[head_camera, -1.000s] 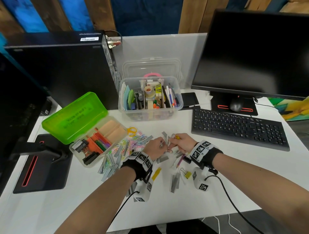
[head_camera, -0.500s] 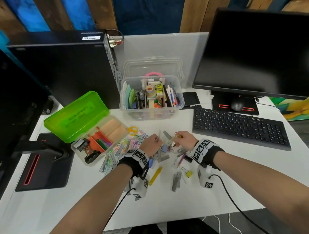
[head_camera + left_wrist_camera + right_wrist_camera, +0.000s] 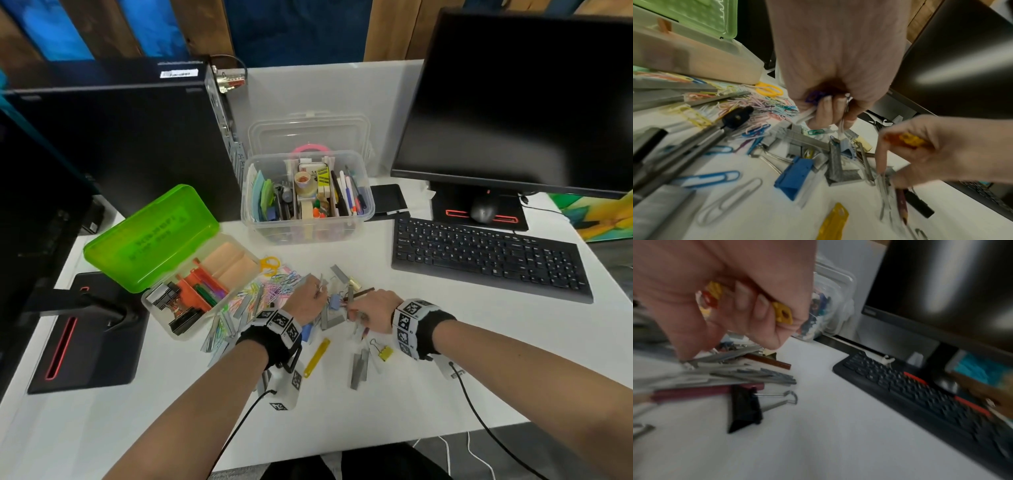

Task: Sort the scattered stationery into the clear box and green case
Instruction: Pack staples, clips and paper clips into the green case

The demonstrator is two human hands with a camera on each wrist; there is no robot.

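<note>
1. The left hand (image 3: 307, 298) is curled around a small bundle of paper clips (image 3: 813, 97) above the scattered stationery (image 3: 337, 318) on the white table (image 3: 394, 387).
2. The right hand (image 3: 371, 313) is closed around small yellow and orange clips (image 3: 782, 313); its fingertips (image 3: 880, 168) are lowered onto staple strips (image 3: 836, 164).
3. The green case (image 3: 150, 240) is positioned open at the left of the pile.
4. The clear box (image 3: 308, 226), filled, is located behind the pile.
5. A black binder clip (image 3: 745, 408) is seen beside a maroon pencil (image 3: 694, 393).

An office desk: monitor (image 3: 520, 99), keyboard (image 3: 486, 258), computer tower (image 3: 130, 137).
</note>
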